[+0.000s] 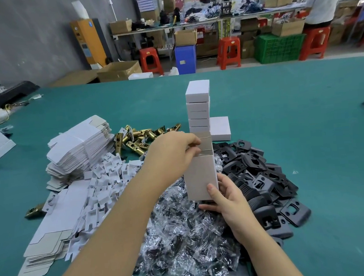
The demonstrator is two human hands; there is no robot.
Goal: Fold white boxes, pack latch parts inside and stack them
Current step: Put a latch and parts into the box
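**Box held upright over the parts, top flap in hand**

Head view, the only one. Near the middle of the green desk [283,108], an open white box [200,175] held upright above a heap of clear bagged parts [184,235]. Right hand [227,197] wrapped round the lower end of the box, thumb flat on the front face, fingers curled under and behind. Left hand [173,153] at the open top, fingertips pinching the flap [205,141]; what lies inside the box hidden from here. Both hands thus clamped on the same box, one low, one high, well apart along its length.

Just behind, toward the far edge, a stack of closed boxes [198,108], with one more closed box [220,128] lying beside its foot. To the left, a pile of flat unfolded boxes [79,150] and loose white card inserts [106,180]; beyond these, brass latches [137,139]. To the right, a spread of black plates [262,175].

Handling, as a judgement: thin card, light and easily creased, so best taken by the corners and edges rather than squeezed across the broad faces. Flap likely to bend at its score line under light pressure; tuck needs a steady grip low down. With metal inside, noticeably heavier at the bottom, so support underneath worth having. Tall stack probably prone to toppling; gentle, square placing called for.
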